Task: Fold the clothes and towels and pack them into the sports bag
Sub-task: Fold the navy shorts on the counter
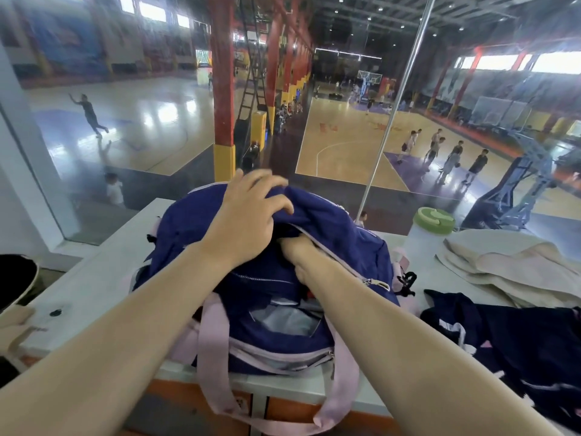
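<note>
Item one, navy fabric sports bag with pale pink straps [267, 313]: sits on the white surface [94, 278], directly under both hands. My left hand [248, 215] is clamped on the bag's upper flap, fingers curled over the fabric. My right hand [298, 248] is pushed into the opening just beside the left; whether it is closed I cannot tell. Right of that hand: dark navy garment with white trim [509, 341], unfolded; cream towels [515, 265] stacked beyond it; green-lidded translucent bottle [430, 229].
</note>
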Tool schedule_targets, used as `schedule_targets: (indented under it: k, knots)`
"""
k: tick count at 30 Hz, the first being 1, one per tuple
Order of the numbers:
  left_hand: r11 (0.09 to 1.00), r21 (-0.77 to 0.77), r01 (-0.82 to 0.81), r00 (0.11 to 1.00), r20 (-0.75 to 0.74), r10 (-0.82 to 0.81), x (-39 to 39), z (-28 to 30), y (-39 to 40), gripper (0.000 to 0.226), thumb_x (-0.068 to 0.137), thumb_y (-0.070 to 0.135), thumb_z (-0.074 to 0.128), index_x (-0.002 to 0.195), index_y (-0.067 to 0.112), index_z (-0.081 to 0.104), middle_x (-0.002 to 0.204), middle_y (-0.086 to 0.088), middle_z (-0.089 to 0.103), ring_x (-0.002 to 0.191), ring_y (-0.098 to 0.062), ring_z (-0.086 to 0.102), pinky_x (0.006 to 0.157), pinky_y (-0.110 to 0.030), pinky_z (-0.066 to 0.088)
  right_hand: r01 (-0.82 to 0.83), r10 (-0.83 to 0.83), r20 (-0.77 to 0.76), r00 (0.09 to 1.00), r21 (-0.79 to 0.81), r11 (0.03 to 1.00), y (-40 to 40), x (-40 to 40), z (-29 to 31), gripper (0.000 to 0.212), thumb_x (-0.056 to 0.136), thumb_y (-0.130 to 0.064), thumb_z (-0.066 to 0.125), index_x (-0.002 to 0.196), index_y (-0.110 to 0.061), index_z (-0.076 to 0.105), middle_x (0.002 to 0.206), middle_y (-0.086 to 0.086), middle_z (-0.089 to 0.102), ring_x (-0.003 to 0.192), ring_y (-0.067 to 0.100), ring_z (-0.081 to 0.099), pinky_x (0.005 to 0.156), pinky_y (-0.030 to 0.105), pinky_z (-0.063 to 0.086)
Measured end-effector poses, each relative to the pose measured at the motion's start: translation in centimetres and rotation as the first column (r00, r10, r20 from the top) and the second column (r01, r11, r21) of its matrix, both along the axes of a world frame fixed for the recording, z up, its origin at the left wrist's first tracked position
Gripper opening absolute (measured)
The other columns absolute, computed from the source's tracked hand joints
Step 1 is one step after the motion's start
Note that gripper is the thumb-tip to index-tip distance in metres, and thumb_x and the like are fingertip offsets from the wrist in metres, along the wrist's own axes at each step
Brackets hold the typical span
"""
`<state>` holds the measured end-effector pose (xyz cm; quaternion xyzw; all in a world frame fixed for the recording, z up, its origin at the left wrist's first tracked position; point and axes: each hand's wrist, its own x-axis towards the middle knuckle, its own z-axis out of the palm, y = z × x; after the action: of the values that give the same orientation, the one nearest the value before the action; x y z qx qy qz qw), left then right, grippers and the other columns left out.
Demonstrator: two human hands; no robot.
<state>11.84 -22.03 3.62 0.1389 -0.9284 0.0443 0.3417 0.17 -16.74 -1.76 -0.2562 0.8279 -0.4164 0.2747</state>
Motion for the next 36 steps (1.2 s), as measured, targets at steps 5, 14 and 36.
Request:
schedule_targets:
  k: [5, 14, 36]
  knots:
    - [0.960, 0.267, -0.082, 0.981, 0.190, 0.030, 3.5, -4.0, 1.0, 0.019, 0.086, 0.022, 0.037, 0.090, 0.029, 0.055, 0.091, 0.012, 0.057, 0.088, -0.016, 0.055, 0.070, -0.037, 0.047, -0.038, 0.009, -0.206, 0.979, -0.136, 0.990, -0.2, -1.4, -0.6, 0.032, 0.093, -0.015, 0.057, 0.123, -0.006, 0.060, 0.126, 0.018, 0.062, 0.121, 0.034, 0.055, 0.104, 0.044, 0.043]
    - [0.925, 0.347, -0.156, 0.887, 0.461, -0.024, 3.6, -7.7, 0.2, 0.073, 0.090, 0.031, 0.055, 0.152, 0.038, 0.016, 0.162, 0.002, 0.009, 0.147, -0.024, 0.011, 0.116, -0.044, 0.028, -0.179, 0.299, -0.566, 0.768, 0.259, 0.949, -0.2, -1.7, 0.7, 0.040, 0.091, -0.024, 0.057, 0.129, -0.011, 0.056, 0.129, 0.013, 0.060, 0.120, 0.032, 0.054, 0.105, 0.041, 0.041]
    - [0.818, 0.299, -0.492, 0.716, 0.673, 0.185, -6.4, -8.0, 1.2, 0.071, 0.094, 0.064, 0.026, 0.155, 0.035, 0.002, 0.163, -0.001, -0.004, 0.148, -0.034, -0.004, 0.117, -0.058, 0.003, -0.205, 0.184, -0.551, 0.814, 0.023, 0.978, 2.7, -3.8, 8.3, 0.041, 0.098, -0.042, 0.044, 0.123, -0.013, 0.059, 0.111, 0.003, 0.068, 0.094, 0.021, 0.063, 0.080, 0.034, 0.050]
